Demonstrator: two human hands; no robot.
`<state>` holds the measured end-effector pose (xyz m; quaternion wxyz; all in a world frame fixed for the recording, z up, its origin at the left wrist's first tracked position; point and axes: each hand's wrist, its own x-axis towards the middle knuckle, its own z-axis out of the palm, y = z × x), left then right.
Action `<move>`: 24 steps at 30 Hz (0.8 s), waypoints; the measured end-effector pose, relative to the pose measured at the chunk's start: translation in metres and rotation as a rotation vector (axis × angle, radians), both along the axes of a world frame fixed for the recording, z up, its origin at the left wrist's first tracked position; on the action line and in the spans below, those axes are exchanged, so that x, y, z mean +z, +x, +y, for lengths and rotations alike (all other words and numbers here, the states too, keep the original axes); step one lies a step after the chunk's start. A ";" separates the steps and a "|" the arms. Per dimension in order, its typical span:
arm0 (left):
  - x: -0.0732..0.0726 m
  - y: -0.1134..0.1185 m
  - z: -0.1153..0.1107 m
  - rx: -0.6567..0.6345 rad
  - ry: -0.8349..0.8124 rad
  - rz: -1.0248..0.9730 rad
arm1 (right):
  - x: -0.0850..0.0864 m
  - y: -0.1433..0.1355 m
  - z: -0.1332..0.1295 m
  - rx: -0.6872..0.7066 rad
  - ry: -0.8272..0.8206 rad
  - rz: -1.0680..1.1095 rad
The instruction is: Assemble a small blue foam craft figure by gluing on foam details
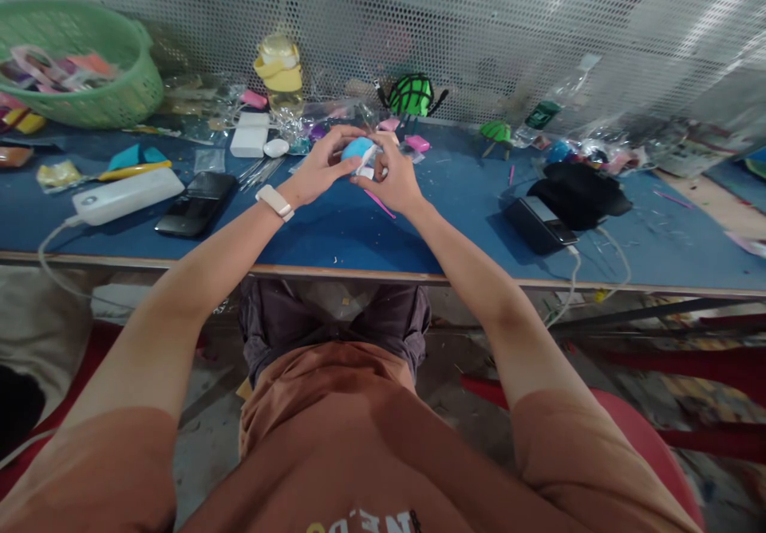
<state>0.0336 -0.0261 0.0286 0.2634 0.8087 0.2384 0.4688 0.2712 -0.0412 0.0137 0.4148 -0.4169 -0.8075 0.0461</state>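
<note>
A small blue piece (357,148) with a crumpled whitish wrapping (366,169) is held between both hands above the blue table (335,238). My left hand (326,164) curls round its left side, thumb along the lower edge. On the right, my right hand (392,170) has its fingers bent against the whitish part. A thin pink stick (380,203) lies on the table just below the hands. Pink pieces (417,144) and clear plastic lie behind them.
A green basket (120,98), a white power bank (128,195) and a dark phone (196,204) are at left. Behind stand a yellow-banded bottle (281,78) and a green turtle-like figure (412,96). At right are a black box (535,226), black cloth (580,196) and a clear bottle (554,106).
</note>
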 end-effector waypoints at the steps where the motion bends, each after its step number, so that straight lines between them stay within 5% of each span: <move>1: 0.000 -0.001 0.000 -0.037 -0.026 0.001 | -0.001 0.000 0.001 -0.001 -0.003 0.000; 13: -0.008 0.000 0.015 -0.093 0.064 0.113 | -0.010 0.003 0.008 0.015 0.016 -0.047; 24: -0.012 0.004 0.005 -0.053 0.035 0.170 | 0.005 -0.009 -0.010 0.005 -0.029 -0.036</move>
